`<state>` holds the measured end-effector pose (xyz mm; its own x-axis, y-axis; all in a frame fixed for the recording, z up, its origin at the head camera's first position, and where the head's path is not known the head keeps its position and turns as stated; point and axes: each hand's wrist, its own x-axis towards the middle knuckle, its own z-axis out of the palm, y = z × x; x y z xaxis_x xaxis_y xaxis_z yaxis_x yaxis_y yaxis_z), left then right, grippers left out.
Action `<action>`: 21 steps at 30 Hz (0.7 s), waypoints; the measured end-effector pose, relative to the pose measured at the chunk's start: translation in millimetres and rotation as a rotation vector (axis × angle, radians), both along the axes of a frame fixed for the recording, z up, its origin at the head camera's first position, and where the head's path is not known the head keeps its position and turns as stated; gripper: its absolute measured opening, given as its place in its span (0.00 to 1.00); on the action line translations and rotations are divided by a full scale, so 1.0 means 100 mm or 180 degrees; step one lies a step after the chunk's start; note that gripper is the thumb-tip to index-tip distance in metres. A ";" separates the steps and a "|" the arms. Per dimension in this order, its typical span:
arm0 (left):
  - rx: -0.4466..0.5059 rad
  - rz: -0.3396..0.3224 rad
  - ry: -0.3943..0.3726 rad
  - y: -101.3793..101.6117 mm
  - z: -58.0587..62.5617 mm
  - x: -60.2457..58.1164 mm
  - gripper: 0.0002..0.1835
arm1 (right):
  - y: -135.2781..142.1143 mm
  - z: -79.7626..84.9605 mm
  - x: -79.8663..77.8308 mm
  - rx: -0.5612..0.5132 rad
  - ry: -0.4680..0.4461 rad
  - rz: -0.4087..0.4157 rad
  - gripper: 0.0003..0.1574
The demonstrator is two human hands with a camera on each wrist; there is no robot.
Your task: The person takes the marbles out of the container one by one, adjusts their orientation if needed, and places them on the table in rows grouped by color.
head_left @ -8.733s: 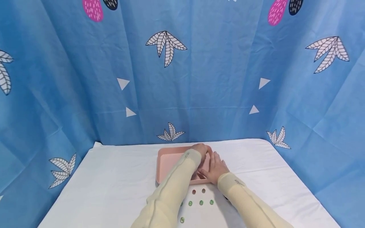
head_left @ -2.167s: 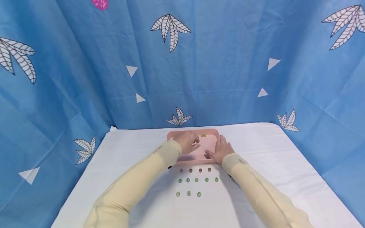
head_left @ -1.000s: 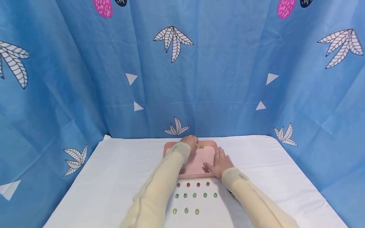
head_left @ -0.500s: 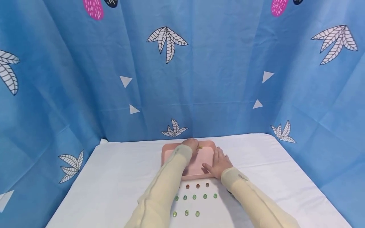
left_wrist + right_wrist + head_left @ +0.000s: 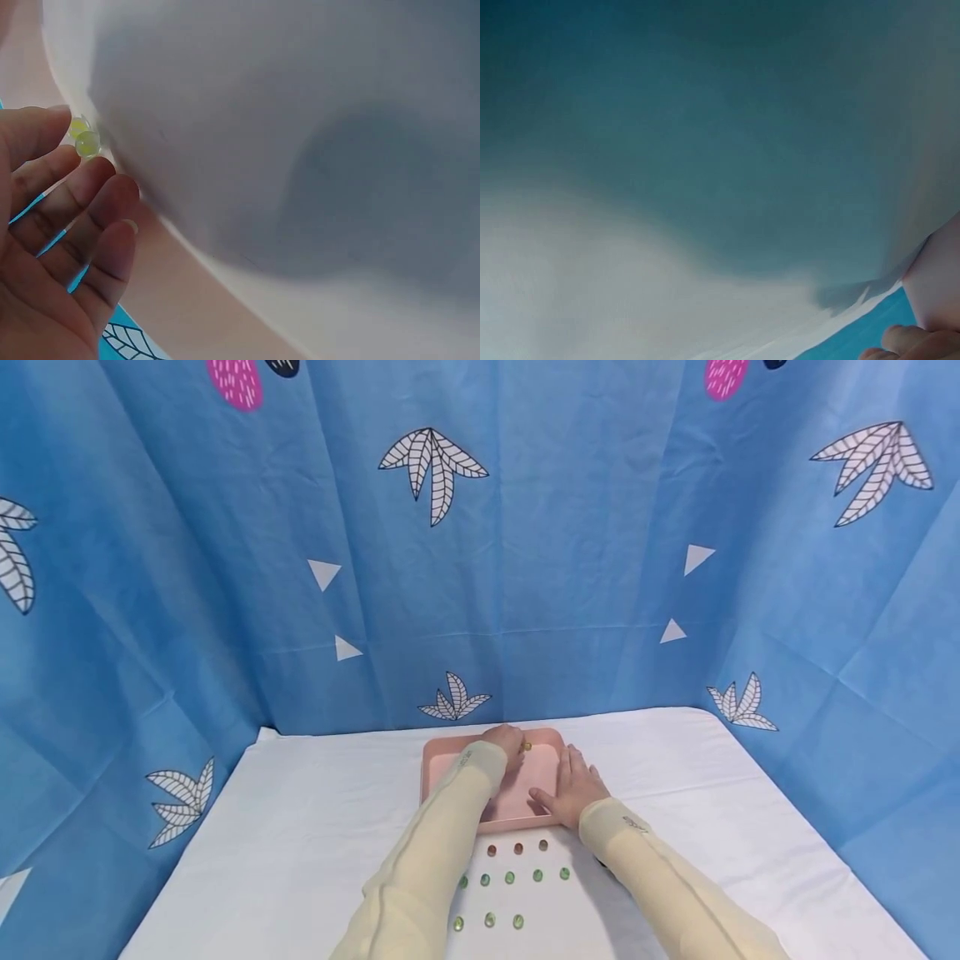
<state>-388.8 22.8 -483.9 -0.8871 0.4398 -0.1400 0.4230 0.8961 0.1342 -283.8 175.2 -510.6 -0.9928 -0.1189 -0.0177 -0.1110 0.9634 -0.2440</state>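
In the head view, my left hand (image 5: 506, 742) reaches to the far wall of a pink tray (image 5: 455, 743). Two clear yellow-green glass marbles (image 5: 88, 142) sit at the tips of its thumb and index finger in the left wrist view. The thumb and index finger appear to pinch one of them; the other fingers are loosely curled. One yellow marble (image 5: 527, 746) shows just right of this hand. My right hand (image 5: 576, 788) lies over the tray's right side, fingers extended forward and thumb over the inside. Only part of that hand (image 5: 915, 341) enters the right wrist view.
On the white cloth before the tray lie rows of marbles: reddish-brown marbles (image 5: 518, 849), green marbles (image 5: 510, 877) and paler green marbles (image 5: 490, 920). My left sleeve covers part of the rows' left side. A blue patterned curtain (image 5: 570, 527) stands behind and beside the table.
My left hand has gone from above the tray's middle to its far wall, beside the yellow marbles, then shifted slightly right. The right hand stays on the tray's right side. The head view has tilted.
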 end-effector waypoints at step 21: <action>-0.0096 0.0035 -0.0168 0.04 -0.04 -0.01 0.04 | 0.03 0.00 0.01 -0.0046 0.0002 -0.0016 0.67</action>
<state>-389.4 26.5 -487.7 -0.8829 0.4249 -0.1997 0.4063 0.9046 0.1288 -282.4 178.1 -510.2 -0.9933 -0.1142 -0.0154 -0.1064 0.9603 -0.2579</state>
